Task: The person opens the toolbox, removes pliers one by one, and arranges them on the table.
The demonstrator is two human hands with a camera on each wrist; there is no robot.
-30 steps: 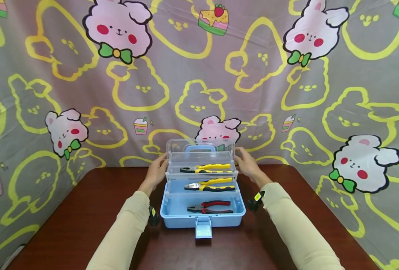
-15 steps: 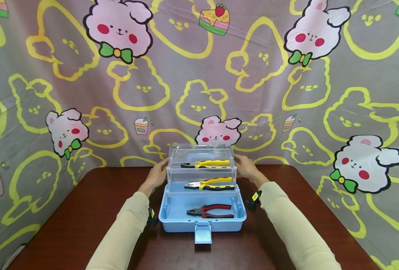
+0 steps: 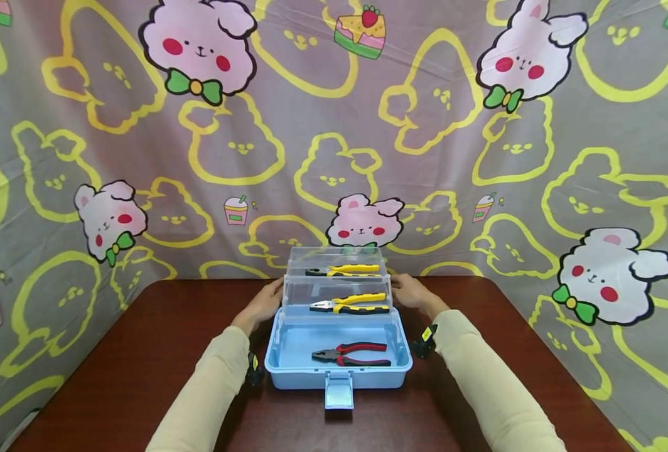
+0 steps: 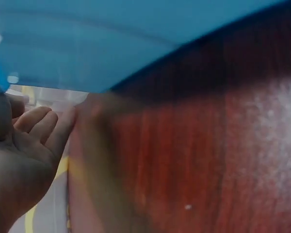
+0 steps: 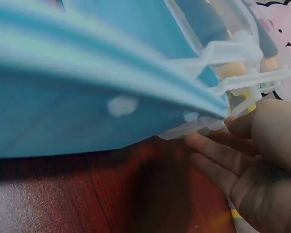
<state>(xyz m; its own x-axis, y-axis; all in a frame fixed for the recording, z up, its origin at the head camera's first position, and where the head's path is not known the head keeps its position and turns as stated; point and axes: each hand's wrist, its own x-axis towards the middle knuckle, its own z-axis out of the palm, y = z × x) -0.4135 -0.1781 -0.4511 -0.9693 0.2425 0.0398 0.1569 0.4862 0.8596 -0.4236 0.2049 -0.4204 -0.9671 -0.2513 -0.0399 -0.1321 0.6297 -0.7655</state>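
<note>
A light blue toolbox (image 3: 282, 378) stands opened on the table, its clear lid (image 5: 178, 131) tipped back behind it. Two clear trays (image 3: 297, 290) are spread in steps above the base. Each tray bears yellow-and-black pliers, the upper pair (image 3: 348, 270) dark-jawed and the lower pair (image 3: 350, 304) silver-jawed. Red-and-black pliers (image 3: 350, 355) lie in the base. At the back left corner my left hand (image 3: 263, 302) holds the lid's side, its contact partly hidden. My right hand (image 3: 413, 294) pinches the lid's edge at the back right corner, thumb above and fingers below.
The brown wooden table (image 3: 159, 351) stretches out on both sides of the toolbox. A patterned cloth (image 3: 334, 113) hangs close behind the table's back edge and along both sides. The blue latch (image 3: 339, 390) hangs down in front of the toolbox.
The clear lid has swung backward and down, with both hands lowering beside it. The two trays have spread back with their pliers, and the base has shifted slightly toward me.
</note>
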